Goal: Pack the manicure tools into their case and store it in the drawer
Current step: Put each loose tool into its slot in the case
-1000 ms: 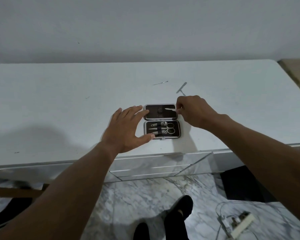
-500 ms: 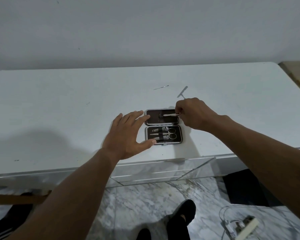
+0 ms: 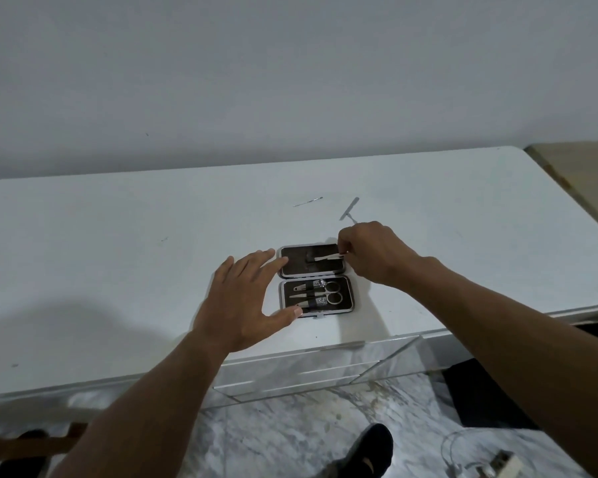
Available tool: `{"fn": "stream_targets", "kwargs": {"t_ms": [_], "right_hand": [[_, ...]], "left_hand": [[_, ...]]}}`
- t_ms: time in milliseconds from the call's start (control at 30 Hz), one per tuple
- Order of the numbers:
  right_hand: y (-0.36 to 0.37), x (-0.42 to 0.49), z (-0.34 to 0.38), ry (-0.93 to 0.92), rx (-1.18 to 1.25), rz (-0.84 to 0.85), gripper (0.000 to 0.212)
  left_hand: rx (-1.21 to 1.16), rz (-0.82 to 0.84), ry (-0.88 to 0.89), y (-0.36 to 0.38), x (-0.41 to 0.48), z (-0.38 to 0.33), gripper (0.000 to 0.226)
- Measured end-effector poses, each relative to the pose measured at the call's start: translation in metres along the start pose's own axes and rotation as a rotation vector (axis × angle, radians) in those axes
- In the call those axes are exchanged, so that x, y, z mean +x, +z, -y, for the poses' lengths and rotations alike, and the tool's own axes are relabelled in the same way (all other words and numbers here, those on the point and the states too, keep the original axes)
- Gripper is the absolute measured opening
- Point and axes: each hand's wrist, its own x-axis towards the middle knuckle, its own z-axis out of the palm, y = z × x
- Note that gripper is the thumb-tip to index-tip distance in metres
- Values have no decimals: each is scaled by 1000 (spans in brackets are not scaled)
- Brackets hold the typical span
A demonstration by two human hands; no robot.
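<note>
The right hand (image 3: 373, 251) pinched a thin metal tool (image 3: 328, 257) by its end over the open case (image 3: 316, 280) — light, stiff, likely slippery. The left hand (image 3: 246, 301) lay spread, steadying the case's edge — holding nothing.

The room is dim and the light is cool and flat, so the plain grey wall (image 3: 290, 81) and the white smooth tabletop (image 3: 118, 253) look bluish and a little grainy. A wide soft shadow lies on the left part of the tabletop, and a weaker shadow falls just right of the open dark rectangular case (image 3: 316, 281), under the right forearm. The wide lens bends the far edge of the tabletop, and both forearms near the lower corners look soft and stretched.
</note>
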Motion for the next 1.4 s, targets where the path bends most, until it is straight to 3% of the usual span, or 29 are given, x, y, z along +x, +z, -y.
{"fn": "stream_targets", "kwargs": {"t_ms": [533,1400], "right_hand": [[1,6,20,-33,38,57,13],[5,12,25,6,40,77,18]], "left_hand": [[-16,0,-7,0,-1,0,83],[-32,-15,-7,0,0,0,82]]}}
